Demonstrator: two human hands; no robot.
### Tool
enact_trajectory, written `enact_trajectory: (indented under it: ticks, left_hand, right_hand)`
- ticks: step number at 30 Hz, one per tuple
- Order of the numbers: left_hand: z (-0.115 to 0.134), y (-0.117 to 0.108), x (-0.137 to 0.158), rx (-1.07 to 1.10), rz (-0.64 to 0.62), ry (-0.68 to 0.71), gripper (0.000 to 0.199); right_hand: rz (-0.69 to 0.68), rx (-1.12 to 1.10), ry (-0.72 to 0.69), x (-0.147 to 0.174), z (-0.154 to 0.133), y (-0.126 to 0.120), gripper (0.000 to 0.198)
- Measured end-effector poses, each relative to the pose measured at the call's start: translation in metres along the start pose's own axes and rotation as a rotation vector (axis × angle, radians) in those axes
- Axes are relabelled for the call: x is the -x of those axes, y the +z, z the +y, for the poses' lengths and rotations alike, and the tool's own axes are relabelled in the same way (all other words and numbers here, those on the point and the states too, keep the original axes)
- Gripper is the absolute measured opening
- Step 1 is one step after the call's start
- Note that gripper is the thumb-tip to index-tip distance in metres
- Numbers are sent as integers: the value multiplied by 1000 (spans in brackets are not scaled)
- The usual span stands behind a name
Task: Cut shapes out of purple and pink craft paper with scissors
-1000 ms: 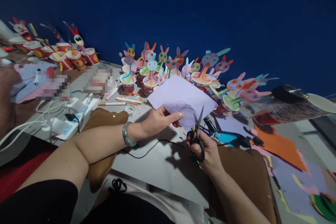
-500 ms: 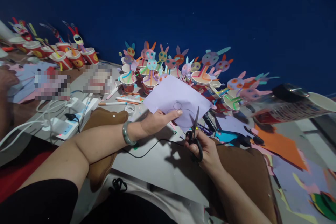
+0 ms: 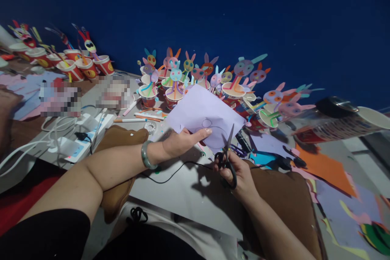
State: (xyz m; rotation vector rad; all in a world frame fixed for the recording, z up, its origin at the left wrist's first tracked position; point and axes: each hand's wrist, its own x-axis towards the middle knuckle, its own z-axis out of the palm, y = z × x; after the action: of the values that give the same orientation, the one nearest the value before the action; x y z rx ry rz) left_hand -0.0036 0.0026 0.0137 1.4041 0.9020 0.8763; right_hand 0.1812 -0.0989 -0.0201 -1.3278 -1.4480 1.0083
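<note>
A sheet of light purple paper (image 3: 202,105) is pinched in my left hand (image 3: 184,142), the thumb on top near two drawn outlines, a small circle above a larger rounded shape. The fingers under the sheet are hidden. My right hand (image 3: 239,172) has its fingers through the handles of black-handled scissors (image 3: 228,146). The blades point up at the right side of the sheet, beside the larger outline. Whether the blades are on the paper's edge I cannot tell exactly.
Behind the sheet stand several paper cups (image 3: 148,96) with paper rabbit figures. A power strip (image 3: 91,138) with cables lies left. Orange paper (image 3: 326,168) and scraps lie right, below a tilted large cup (image 3: 335,124). Another person's arm (image 3: 7,113) shows at far left.
The scissors have tilted slightly to the right, their tip shifting a little that way. The paper and my left hand have barely moved.
</note>
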Motion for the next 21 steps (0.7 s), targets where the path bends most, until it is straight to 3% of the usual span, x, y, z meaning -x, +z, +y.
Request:
enact_trajectory:
  ticks: [4, 8, 15, 21]
  left_hand:
    - [-2, 1, 0, 11, -17, 15, 30]
    - [1, 1, 0, 12, 23, 100, 22]
    - [4, 3, 1, 3, 45, 101, 24]
    - [2, 3, 0, 38, -16, 133, 26]
  right_hand:
    - [9, -1, -2, 0, 0, 0, 50]
    - [27, -18, -4, 0, 1, 1, 50]
    - [32, -4, -13, 0, 1, 0, 48]
    - [39, 3, -15, 0, 1, 0, 50]
